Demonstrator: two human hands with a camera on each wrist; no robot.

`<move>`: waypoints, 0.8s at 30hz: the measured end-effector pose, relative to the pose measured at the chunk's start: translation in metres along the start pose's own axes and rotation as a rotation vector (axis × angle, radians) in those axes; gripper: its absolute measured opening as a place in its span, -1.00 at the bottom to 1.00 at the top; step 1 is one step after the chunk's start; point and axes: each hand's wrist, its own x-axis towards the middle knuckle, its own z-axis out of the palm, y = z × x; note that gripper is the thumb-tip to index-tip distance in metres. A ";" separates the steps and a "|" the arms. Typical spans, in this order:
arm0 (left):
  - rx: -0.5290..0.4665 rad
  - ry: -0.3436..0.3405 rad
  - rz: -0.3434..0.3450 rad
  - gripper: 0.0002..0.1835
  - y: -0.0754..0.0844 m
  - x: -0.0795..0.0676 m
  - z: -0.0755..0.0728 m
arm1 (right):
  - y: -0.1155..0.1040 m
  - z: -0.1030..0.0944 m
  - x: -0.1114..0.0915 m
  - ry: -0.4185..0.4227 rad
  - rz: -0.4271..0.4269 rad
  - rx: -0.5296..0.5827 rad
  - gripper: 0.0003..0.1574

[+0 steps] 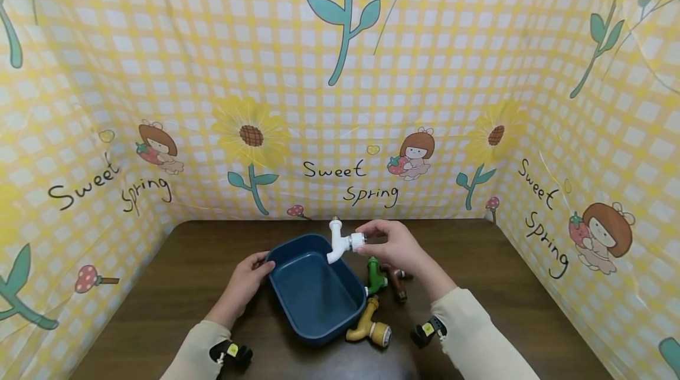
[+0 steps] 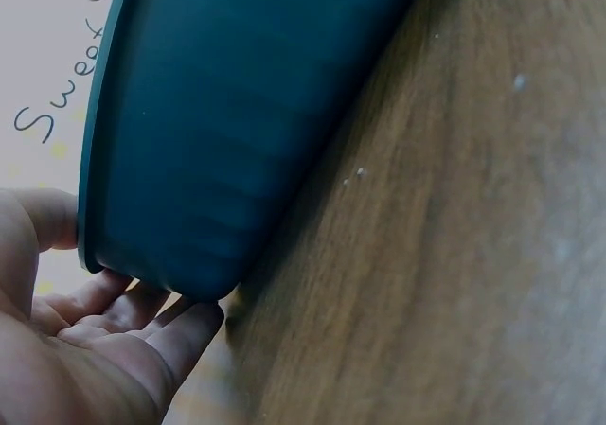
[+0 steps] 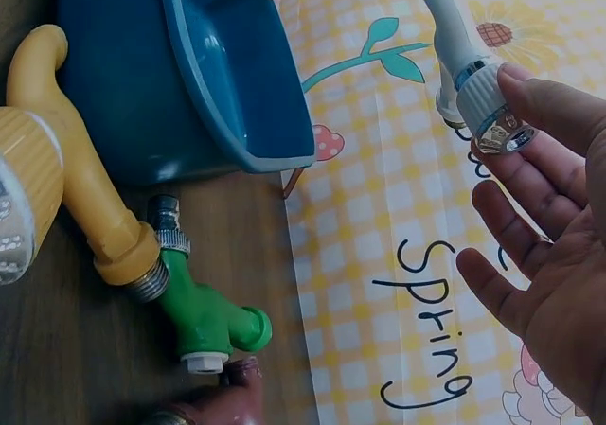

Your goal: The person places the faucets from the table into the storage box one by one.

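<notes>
A white faucet (image 1: pixel 340 242) is held up over the right rim of a dark blue basin (image 1: pixel 314 285). My right hand (image 1: pixel 395 244) pinches its ribbed knob (image 3: pixel 485 100) between thumb and fingers, as the right wrist view shows, with the other fingers spread below. At the basin's far left corner is my left hand (image 1: pixel 248 279), its thumb over the rim and its fingers against the outer wall (image 2: pixel 218 132). Right of the basin lie a green faucet (image 1: pixel 376 277), a yellow faucet (image 1: pixel 368 327) and a reddish-brown faucet (image 1: pixel 397 282).
The basin stands on a dark wood table (image 1: pixel 175 291). Yellow checked cloth (image 1: pixel 329 102) with printed flowers and lettering hangs behind the table and on both sides. The yellow and green faucets lie close against the basin's right side.
</notes>
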 end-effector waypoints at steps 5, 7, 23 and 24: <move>0.003 0.002 -0.001 -0.45 0.001 -0.001 0.001 | -0.003 0.002 0.005 -0.008 0.007 -0.012 -0.59; 0.004 0.003 0.001 -0.45 0.002 -0.001 0.001 | -0.004 0.003 0.008 -0.005 -0.003 -0.030 -0.59; 0.016 0.014 -0.003 -0.47 0.002 -0.001 0.000 | -0.006 0.019 0.022 -0.040 -0.021 -0.057 -0.61; 0.016 0.015 -0.003 -0.47 0.002 -0.001 0.000 | -0.006 0.020 0.023 -0.043 -0.018 -0.055 -0.62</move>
